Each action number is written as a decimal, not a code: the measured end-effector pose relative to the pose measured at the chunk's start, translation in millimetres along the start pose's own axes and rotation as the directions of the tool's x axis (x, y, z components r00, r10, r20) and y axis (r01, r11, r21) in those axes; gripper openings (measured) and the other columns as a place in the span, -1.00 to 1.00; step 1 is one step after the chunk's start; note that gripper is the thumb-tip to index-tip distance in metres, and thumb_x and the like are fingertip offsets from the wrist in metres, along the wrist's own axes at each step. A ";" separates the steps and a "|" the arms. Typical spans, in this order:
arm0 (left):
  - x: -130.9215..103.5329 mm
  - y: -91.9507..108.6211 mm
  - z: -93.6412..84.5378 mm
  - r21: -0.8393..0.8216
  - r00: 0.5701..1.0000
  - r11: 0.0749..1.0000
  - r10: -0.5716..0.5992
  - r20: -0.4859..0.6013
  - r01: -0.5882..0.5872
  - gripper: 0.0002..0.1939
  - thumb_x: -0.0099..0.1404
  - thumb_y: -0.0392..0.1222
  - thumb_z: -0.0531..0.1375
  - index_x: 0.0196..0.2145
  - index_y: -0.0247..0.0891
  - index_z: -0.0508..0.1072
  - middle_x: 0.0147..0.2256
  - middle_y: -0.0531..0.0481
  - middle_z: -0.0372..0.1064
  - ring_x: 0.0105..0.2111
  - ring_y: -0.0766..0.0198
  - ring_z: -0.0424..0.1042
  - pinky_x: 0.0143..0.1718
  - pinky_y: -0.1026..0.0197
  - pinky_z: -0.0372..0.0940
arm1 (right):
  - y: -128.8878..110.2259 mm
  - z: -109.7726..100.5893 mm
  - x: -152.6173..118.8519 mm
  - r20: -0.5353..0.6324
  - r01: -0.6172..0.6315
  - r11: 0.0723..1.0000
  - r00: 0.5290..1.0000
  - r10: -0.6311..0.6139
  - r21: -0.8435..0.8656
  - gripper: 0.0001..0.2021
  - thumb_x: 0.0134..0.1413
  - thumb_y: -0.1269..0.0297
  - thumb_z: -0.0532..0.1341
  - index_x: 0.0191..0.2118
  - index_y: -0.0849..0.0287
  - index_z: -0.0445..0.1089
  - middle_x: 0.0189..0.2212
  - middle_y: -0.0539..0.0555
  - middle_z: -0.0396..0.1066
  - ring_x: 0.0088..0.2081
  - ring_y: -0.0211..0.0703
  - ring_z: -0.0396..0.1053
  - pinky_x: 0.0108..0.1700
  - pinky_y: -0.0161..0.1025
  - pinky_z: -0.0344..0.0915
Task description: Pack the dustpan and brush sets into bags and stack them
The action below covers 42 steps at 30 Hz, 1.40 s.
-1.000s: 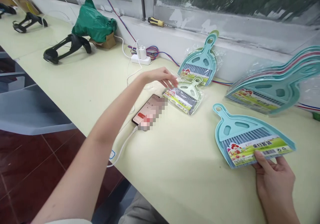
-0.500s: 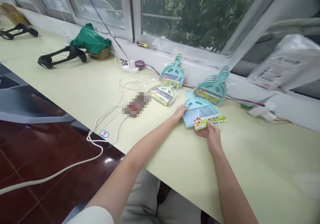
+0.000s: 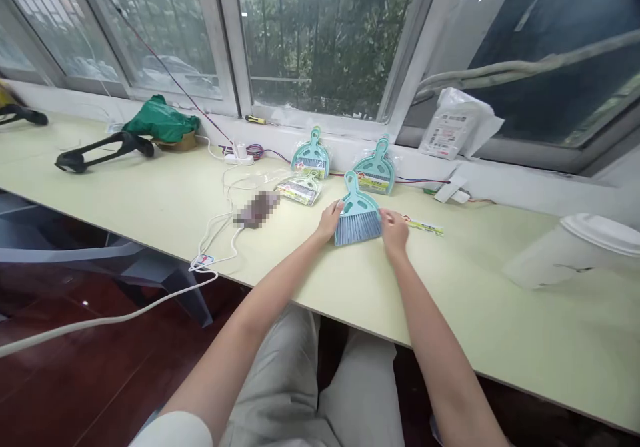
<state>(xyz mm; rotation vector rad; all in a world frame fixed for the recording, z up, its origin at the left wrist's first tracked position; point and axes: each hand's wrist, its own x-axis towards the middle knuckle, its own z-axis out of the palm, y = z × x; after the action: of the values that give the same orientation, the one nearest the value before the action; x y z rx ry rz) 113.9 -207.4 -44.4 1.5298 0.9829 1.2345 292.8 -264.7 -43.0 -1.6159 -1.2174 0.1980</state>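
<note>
Between my two hands is a teal dustpan and brush set (image 3: 354, 199), its handle towards the window and its grey-blue bristles facing me. My left hand (image 3: 330, 222) is closed on the left edge, thumb on top. At the right edge, my right hand (image 3: 395, 232) grips the set with its fingers. A printed label card (image 3: 429, 228), green and yellow, lies on the table just right of that hand. Behind stand wrapped teal sets, one stack (image 3: 313, 154) at the left and another (image 3: 377, 167) at the right. A pale green wrapped set (image 3: 301, 188) lies in front of the left stack.
The pale table (image 3: 465, 300) runs along the windows. A white lidded cup (image 3: 565, 254) stands at the right. White cables (image 3: 215, 275) and a power strip (image 3: 239, 159) are at the left, with a black frame (image 3: 105, 150) and green bag (image 3: 161, 120) farther off.
The label card has come off the set and now lies on the table to the right. My right hand has moved from the label to the set's right edge. The view has turned rightward.
</note>
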 end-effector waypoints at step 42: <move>5.1 5.4 -25.5 0.819 0.978 0.561 -0.072 0.195 -0.122 -0.75 0.27 -0.06 0.07 -0.38 -0.22 0.47 -0.31 -0.13 0.47 -0.26 0.10 0.42 -0.24 0.19 0.21 | -17.0 -27.5 10.6 0.281 0.101 0.854 0.958 0.054 -0.510 -0.77 0.01 0.10 0.19 -0.28 0.09 0.47 -0.21 0.05 0.50 -0.13 -0.04 0.38 -0.05 -0.13 0.12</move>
<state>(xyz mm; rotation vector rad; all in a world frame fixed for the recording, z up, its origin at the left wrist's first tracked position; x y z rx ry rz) 90.0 -199.8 -35.7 2.3490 1.5229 0.5615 305.3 -274.9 -13.0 -2.0926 -1.6128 0.0883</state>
